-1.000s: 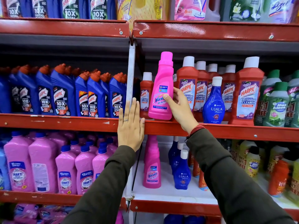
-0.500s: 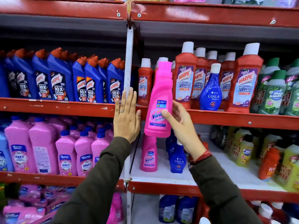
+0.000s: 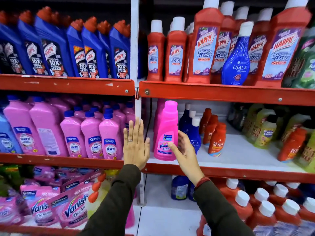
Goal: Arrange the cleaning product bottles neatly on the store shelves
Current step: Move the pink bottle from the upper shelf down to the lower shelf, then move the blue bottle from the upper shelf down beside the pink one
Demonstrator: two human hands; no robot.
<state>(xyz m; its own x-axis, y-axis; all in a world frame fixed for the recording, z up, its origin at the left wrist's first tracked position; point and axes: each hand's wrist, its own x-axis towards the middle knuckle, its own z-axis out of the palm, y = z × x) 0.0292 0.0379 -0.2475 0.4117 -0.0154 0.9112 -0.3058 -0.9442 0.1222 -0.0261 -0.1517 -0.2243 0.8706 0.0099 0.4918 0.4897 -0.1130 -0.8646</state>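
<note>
A pink Vanish bottle (image 3: 166, 126) stands upright at the left end of the white middle shelf (image 3: 238, 160), in front of another pink bottle (image 3: 157, 109). My right hand (image 3: 185, 154) is wrapped around its lower half, thumb on the label and fingers behind its right side. My left hand (image 3: 135, 145) is flat and open, fingers up, against the white upright post (image 3: 134, 48) just left of the bottle. Blue Ujala bottles (image 3: 192, 132) stand right behind my right hand.
Red Revive bottles (image 3: 216, 138) and green bottles (image 3: 264, 132) share the middle shelf. Above are red Harpic bottles (image 3: 204, 48) with one blue Ujala bottle (image 3: 237, 60); blue Harpic bottles (image 3: 95, 51) stand left. Pink Shakti bottles (image 3: 92, 137) fill the left bay, Vanish pouches (image 3: 68, 208) below.
My right hand carried the pink Vanish bottle down from the upper Harpic shelf onto the middle shelf. My left hand slid down the post with it, and my view dropped.
</note>
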